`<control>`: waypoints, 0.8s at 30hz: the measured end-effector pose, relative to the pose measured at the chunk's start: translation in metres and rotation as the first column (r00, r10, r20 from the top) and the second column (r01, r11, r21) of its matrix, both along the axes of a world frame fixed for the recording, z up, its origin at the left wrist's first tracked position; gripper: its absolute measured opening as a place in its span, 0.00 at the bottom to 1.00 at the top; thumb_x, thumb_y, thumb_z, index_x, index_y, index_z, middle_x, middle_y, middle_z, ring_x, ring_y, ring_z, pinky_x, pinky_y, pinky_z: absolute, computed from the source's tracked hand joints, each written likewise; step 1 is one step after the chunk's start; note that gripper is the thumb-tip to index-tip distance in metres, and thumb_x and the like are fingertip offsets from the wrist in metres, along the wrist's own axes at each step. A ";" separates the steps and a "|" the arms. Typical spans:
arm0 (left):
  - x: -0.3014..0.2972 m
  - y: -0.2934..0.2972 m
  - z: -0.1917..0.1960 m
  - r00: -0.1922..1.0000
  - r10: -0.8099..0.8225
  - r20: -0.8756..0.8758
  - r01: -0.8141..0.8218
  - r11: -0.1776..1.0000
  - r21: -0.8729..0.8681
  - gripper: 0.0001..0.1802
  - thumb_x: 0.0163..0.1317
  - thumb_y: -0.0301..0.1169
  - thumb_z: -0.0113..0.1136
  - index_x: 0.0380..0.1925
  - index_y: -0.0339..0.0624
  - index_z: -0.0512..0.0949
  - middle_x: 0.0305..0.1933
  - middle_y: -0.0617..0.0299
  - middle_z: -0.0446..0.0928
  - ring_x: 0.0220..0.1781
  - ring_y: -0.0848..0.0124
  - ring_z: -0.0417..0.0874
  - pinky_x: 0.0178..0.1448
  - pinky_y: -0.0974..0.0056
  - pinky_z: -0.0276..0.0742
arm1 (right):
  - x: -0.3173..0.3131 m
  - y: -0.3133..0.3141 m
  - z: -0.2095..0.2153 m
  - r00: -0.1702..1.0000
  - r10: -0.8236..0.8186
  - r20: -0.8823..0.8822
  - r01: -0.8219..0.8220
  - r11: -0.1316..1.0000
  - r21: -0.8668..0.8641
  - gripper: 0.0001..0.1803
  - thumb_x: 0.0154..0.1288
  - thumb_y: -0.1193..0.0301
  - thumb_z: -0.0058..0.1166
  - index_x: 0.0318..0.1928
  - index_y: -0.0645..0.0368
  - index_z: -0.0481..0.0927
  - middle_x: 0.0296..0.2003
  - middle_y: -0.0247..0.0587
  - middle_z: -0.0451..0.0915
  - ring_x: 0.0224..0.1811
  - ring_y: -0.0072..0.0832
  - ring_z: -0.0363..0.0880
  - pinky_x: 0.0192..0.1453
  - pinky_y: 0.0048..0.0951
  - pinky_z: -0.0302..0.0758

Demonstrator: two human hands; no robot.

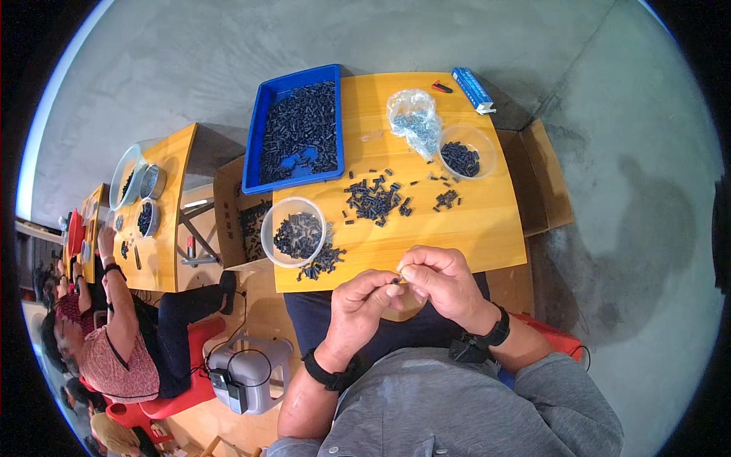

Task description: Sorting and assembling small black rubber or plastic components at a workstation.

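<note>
Pinching a tiny dark plastic piece (399, 280) between them, the left hand (364, 305) and right hand (443, 280) curl nearly closed, fingertips touching, just over the near edge of the yellow wooden tabletop (487, 221).

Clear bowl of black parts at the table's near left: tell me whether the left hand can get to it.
Probably yes: the clear bowl sits just ahead of the left hand, nothing between them, though that hand's grip is pinched on a small part.

Bright, even light, soft shadows on the floor, sharp centre, strong fisheye bending at black rim.
</note>
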State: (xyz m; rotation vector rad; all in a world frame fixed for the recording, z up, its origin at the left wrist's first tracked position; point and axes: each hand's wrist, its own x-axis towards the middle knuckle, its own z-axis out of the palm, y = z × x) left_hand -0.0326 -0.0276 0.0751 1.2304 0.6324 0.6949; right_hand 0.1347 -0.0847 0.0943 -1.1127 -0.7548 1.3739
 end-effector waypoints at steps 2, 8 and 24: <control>0.000 0.000 -0.002 1.000 0.000 0.000 0.000 1.000 -0.002 0.07 0.64 0.20 0.57 0.41 0.31 0.78 0.34 0.57 0.81 0.32 0.73 0.81 0.38 0.69 0.79 | 0.000 0.001 0.005 0.989 0.013 0.147 -0.020 0.998 0.051 0.08 0.69 0.72 0.51 0.37 0.65 0.79 0.24 0.29 0.73 0.23 0.13 0.68 0.26 0.17 0.66; 0.000 0.001 -0.003 1.000 -0.008 0.028 0.009 1.000 -0.014 0.07 0.64 0.20 0.57 0.41 0.32 0.78 0.34 0.57 0.80 0.32 0.72 0.81 0.38 0.69 0.79 | -0.005 0.003 0.006 0.982 -0.055 0.181 0.020 0.982 0.186 0.05 0.67 0.77 0.52 0.37 0.66 0.79 0.28 0.31 0.74 0.25 0.13 0.69 0.28 0.17 0.66; 0.001 0.003 0.000 0.998 0.000 -0.058 0.000 1.000 -0.005 0.05 0.64 0.20 0.57 0.39 0.31 0.79 0.29 0.62 0.79 0.29 0.76 0.79 0.34 0.73 0.77 | -0.005 0.005 0.002 0.878 -0.127 0.462 0.001 0.965 0.263 0.03 0.63 0.78 0.54 0.35 0.66 0.78 0.27 0.39 0.76 0.28 0.24 0.76 0.32 0.25 0.71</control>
